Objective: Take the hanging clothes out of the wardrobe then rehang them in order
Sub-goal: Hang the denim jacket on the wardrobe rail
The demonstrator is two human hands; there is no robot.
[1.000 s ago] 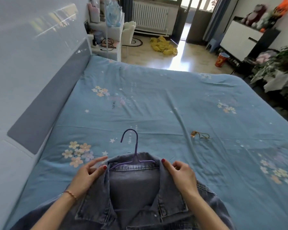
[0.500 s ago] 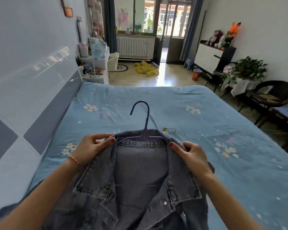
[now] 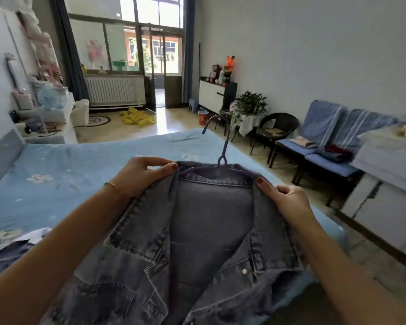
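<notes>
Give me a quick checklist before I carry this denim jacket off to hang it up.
1. Left hand pinches the collar: ok.
2. Right hand grips the other side of the collar: ok.
3. Hanger sits inside the jacket neck, hook up and free: ok.
4. Both hanger arms inside the shoulders: cannot tell, denim covers them.
5. Jacket front buttoned so it will not slip: not ok, it lies open.
6. Jacket hem clear of the bed: cannot tell, the hem is out of view.

Bare forearms, red-painted nails, thin bracelet (image 3: 114, 186) on left wrist.
</notes>
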